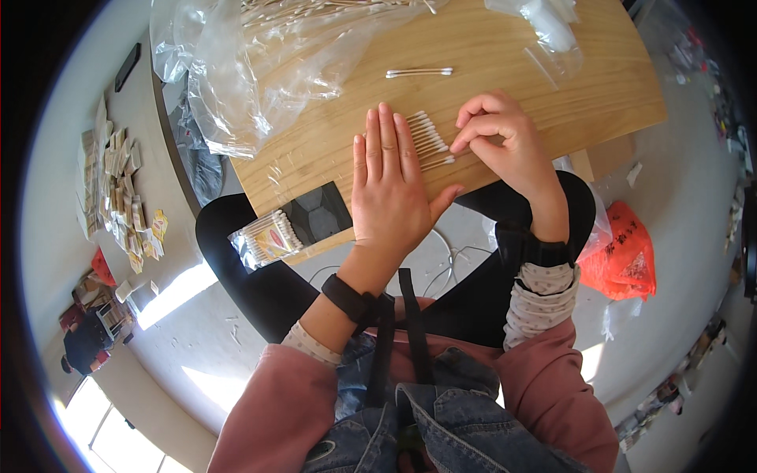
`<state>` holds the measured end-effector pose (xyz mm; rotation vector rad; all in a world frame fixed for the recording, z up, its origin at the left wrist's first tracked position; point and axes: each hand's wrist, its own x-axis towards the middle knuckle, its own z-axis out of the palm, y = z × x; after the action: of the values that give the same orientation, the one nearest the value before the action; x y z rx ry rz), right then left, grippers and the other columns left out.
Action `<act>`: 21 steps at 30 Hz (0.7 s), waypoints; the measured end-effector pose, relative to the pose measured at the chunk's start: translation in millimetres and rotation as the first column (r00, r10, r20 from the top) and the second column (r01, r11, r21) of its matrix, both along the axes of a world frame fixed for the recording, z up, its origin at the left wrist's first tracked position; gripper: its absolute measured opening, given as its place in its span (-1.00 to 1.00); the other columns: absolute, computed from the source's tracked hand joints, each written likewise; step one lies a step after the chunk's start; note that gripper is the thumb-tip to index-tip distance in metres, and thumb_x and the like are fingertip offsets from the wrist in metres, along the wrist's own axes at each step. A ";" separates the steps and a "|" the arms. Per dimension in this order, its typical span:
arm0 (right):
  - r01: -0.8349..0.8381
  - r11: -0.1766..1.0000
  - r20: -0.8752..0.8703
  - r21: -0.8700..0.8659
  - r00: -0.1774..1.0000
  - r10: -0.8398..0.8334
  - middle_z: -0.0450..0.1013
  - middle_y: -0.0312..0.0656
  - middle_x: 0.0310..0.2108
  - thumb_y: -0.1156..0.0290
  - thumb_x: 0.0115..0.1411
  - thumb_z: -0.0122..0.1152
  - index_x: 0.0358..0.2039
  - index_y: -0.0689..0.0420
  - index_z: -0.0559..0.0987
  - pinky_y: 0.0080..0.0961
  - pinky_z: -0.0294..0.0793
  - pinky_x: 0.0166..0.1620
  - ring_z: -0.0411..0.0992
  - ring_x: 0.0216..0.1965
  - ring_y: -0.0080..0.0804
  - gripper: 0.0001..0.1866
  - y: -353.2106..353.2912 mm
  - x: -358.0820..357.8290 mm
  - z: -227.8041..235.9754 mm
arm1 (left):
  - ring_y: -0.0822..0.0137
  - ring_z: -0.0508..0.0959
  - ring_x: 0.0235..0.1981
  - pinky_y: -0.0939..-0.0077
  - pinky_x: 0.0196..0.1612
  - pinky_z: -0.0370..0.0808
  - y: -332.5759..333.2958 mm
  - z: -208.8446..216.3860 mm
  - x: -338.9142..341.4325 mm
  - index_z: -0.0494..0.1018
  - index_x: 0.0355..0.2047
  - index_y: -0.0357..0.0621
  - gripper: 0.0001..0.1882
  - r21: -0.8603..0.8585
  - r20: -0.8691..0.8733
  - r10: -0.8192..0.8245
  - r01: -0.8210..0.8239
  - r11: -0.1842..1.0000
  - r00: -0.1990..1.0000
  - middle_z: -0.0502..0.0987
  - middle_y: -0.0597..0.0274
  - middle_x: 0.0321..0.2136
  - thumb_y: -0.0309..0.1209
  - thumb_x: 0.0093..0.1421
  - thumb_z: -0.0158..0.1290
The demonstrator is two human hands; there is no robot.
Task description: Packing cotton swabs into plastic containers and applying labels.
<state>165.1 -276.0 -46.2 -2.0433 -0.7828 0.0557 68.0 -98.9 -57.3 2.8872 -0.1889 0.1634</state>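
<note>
A row of cotton swabs (426,135) lies side by side on the wooden table (505,55). My left hand (388,177) is laid flat over the row's left part, fingers stretched out and thumb apart, hiding the swabs' left ends. At the row's right edge, my right hand (505,134) is closed in a pinch at a swab's white tip; the exact contact between the fingertips is hard to see. Farther away lie a couple of loose swabs (419,72). A clear pack of swabs (270,238) with a yellow label rests by the table's near left corner.
Clear plastic bags (236,87) with many loose swabs cover the table's far left. Another clear bag (548,31) lies far right. Beside the swab pack is a dark flat pad (318,213). A red bag (623,252) and a pile of small packs (126,189) are on the floor.
</note>
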 end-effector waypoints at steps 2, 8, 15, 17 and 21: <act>0.089 0.992 -0.073 0.084 0.994 -0.083 0.47 -0.37 -0.41 0.64 -0.05 0.24 -0.59 0.05 0.70 -0.39 0.40 -0.10 0.41 -0.23 -0.32 -0.83 4.0 -0.8 -1.5 | -0.16 0.00 0.48 -0.02 0.46 0.00 -0.5 -0.4 0.3 0.01 0.37 -0.56 0.16 -0.001 -0.003 0.002 -0.002 1.000 1.000 0.01 -0.36 0.42 0.31 0.19 0.02; 0.034 0.999 0.060 0.008 0.998 -0.034 0.48 -0.36 -0.41 0.64 -0.04 0.26 -0.57 0.05 0.70 -0.38 0.42 -0.12 0.42 -0.24 -0.30 -0.83 4.2 2.6 -2.7 | -0.15 -0.02 0.49 -0.02 0.46 -0.02 -0.2 -0.1 0.1 0.00 0.38 -0.55 0.15 -0.019 -0.006 0.004 -0.004 1.000 1.000 -0.01 -0.36 0.42 0.29 0.19 0.03; 0.098 0.994 0.057 0.053 0.993 -0.101 0.48 -0.36 -0.41 0.62 -0.05 0.27 -0.57 0.03 0.70 -0.38 0.41 -0.12 0.43 -0.23 -0.31 -0.84 10.8 3.5 -5.6 | -0.16 -0.01 0.48 -0.01 0.46 -0.01 0.1 -0.5 0.0 -0.01 0.39 -0.54 0.15 -0.022 -0.003 0.000 0.000 1.000 1.000 -0.01 -0.36 0.42 0.28 0.18 0.05; 0.094 0.995 0.090 0.045 0.991 -0.098 0.48 -0.36 -0.41 0.62 -0.04 0.27 -0.58 0.04 0.70 -0.38 0.41 -0.13 0.43 -0.23 -0.31 -0.85 12.0 5.1 -5.1 | -0.16 -0.01 0.48 -0.02 0.46 -0.01 -0.3 -0.5 0.1 -0.01 0.39 -0.54 0.15 -0.019 -0.003 -0.002 0.002 1.000 1.000 -0.01 -0.36 0.42 0.28 0.18 0.05; 0.074 0.997 0.118 0.015 0.990 -0.075 0.48 -0.36 -0.40 0.61 -0.01 0.27 -0.59 0.04 0.69 -0.38 0.41 -0.12 0.44 -0.23 -0.30 -0.85 10.1 6.3 -5.1 | -0.16 0.00 0.48 -0.02 0.46 -0.01 0.0 -0.6 0.1 -0.01 0.38 -0.54 0.15 -0.024 0.000 0.001 -0.001 1.000 1.000 0.00 -0.36 0.42 0.28 0.18 0.05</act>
<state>171.4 -265.9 -51.3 -2.0784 -0.7767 -0.1124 68.1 -98.8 -57.9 2.8631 -0.1840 0.1645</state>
